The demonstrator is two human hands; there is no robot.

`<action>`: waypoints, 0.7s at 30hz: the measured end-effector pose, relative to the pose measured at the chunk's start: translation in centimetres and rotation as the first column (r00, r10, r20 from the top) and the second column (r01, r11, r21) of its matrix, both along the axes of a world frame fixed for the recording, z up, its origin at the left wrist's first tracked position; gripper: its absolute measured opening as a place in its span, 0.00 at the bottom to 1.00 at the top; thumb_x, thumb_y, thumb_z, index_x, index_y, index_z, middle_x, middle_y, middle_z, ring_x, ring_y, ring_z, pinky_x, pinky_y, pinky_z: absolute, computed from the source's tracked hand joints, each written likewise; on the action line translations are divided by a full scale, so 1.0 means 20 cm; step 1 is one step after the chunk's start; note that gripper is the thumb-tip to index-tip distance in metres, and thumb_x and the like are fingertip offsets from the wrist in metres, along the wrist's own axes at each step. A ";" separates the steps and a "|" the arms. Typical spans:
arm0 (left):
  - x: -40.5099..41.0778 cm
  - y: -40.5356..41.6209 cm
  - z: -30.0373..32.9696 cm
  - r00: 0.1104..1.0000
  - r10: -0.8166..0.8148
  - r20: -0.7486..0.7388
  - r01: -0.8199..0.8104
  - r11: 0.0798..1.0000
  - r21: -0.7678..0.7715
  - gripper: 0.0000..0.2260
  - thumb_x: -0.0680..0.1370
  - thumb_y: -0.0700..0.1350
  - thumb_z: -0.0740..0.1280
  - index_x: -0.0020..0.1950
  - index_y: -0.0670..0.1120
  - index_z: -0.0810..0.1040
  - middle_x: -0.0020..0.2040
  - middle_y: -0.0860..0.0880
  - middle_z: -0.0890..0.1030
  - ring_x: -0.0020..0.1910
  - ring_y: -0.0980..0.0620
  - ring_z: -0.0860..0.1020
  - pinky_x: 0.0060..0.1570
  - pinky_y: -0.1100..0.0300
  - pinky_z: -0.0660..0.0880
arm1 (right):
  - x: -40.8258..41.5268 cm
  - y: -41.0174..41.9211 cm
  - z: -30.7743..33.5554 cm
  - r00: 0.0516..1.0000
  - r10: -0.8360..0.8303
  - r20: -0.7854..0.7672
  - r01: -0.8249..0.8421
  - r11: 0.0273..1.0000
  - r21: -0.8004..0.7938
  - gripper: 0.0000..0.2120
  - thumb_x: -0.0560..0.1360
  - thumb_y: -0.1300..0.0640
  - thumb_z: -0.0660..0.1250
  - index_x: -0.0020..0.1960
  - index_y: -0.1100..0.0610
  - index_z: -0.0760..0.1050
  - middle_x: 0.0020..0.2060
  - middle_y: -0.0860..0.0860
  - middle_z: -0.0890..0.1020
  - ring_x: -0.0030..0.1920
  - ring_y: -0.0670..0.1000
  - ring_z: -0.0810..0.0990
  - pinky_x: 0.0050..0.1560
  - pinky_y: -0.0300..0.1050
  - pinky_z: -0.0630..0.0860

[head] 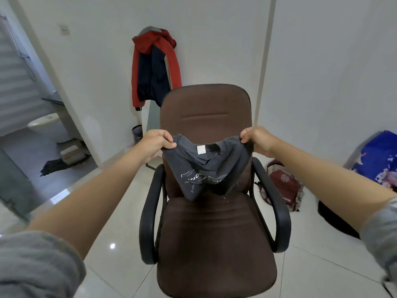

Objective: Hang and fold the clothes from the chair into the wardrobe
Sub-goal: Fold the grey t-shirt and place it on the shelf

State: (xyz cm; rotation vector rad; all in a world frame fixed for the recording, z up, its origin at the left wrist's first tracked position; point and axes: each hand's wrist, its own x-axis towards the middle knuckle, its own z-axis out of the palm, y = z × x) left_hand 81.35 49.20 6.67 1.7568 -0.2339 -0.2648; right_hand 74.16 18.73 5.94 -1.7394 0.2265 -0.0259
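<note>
A dark grey T-shirt [206, 168] with white and yellow print and a white neck label hangs above the brown office chair [214, 233]. My left hand [155, 144] pinches its left shoulder and my right hand [256, 140] pinches its right shoulder, stretching the collar between them. The shirt sags in the middle, and its lowest fold hangs just at the back of the seat. The seat itself carries no other clothes. No wardrobe is in view.
A red and navy jacket [154, 67] hangs over a standing mirror against the far wall. A maroon backpack [283, 186] lies on the floor right of the chair, and a blue patterned bundle [380, 155] at far right. A bathroom doorway [43, 130] opens at left.
</note>
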 end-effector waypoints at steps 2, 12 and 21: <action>-0.11 0.07 -0.14 0.998 0.002 -0.064 0.002 0.998 0.058 0.18 0.68 0.28 0.70 0.24 0.48 0.75 0.31 0.46 0.73 0.36 0.49 0.72 0.41 0.58 0.70 | -0.13 0.04 -0.16 0.997 -0.004 -0.075 -0.001 0.998 -0.057 0.19 0.69 0.72 0.60 0.25 0.55 0.76 0.25 0.47 0.75 0.36 0.50 0.71 0.37 0.43 0.67; -0.60 0.35 -0.78 0.946 0.076 -0.316 -0.020 0.984 0.176 0.10 0.71 0.29 0.70 0.35 0.42 0.76 0.40 0.44 0.79 0.49 0.46 0.78 0.59 0.48 0.75 | -0.71 0.23 -0.69 0.917 -0.058 -0.394 0.006 0.991 -0.132 0.07 0.74 0.68 0.64 0.42 0.59 0.77 0.43 0.53 0.77 0.46 0.52 0.76 0.42 0.47 0.76; -0.61 0.40 -0.96 0.932 0.104 -0.348 -0.044 0.983 0.177 0.08 0.71 0.31 0.71 0.37 0.42 0.77 0.44 0.44 0.80 0.54 0.44 0.78 0.60 0.48 0.74 | -0.71 0.30 -0.80 0.878 -0.041 -0.476 -0.030 0.990 -0.139 0.07 0.74 0.70 0.64 0.43 0.61 0.77 0.46 0.53 0.76 0.45 0.51 0.75 0.34 0.49 0.77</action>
